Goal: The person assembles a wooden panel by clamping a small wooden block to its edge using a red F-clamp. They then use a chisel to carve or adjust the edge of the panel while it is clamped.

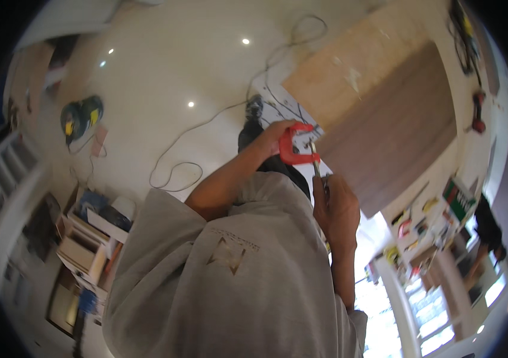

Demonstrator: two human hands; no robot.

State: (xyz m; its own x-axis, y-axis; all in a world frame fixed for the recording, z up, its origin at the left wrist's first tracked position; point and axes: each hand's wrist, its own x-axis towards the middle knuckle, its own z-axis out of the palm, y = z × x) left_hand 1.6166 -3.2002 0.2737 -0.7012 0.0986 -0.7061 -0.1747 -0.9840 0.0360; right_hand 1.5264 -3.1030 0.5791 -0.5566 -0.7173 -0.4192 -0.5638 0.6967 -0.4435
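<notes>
- Beside the left edge of the two-toned board [397,125], a red clamp [286,150] with a C-shaped frame is held up in front of the person's body; whether it touches the board cannot be told.
- Just left of the board, the left hand [277,132] has its fingers curled round the back of the red frame, gripping it.
- By the board's lower left side, the right hand [340,206] is bent closed about the outer end of the clamp's metal screw [316,167]; its exact finger placing is partly hidden.
- Across the board itself, the upper left part is light wood and the rest is dark brown.
- Left of the board, a thin dark cable [206,117] winds over the pale floor [200,59] in loose loops.
- Far left of the board lies a rounded dark green object [81,117] with yellow patches.
- To the lower left of the board, well apart from it, stands a cabinet [81,250] with an open, drawer-like compartment.
- Right of the board lies a red and black tool [478,112].
- Below and right of the board, a green case [459,199] sits near assorted small tools [421,230].
- Farther right of the board, another person [489,227] in dark clothing leans over.
</notes>
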